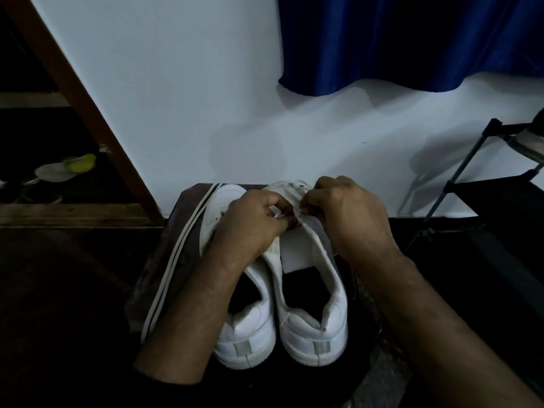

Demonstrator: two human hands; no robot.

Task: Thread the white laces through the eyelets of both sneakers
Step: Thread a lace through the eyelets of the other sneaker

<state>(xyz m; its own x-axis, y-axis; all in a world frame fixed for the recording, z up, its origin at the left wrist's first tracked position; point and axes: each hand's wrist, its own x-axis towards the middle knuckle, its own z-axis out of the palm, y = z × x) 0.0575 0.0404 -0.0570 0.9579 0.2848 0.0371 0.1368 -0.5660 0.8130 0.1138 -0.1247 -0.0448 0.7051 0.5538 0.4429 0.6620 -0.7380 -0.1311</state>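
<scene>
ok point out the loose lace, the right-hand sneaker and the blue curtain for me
loose lace (176, 254): head view, on the middle of the doubled strand lying left of the sneakers
right-hand sneaker (316, 337): head view, on its heel
blue curtain (412, 39): head view, on the middle of the cloth

left hand (250, 222): bare, no ring, no watch | right hand (350, 213): bare, no ring, no watch | both forearms uncovered, fine hair showing | no sleeve cuff in sight
</scene>
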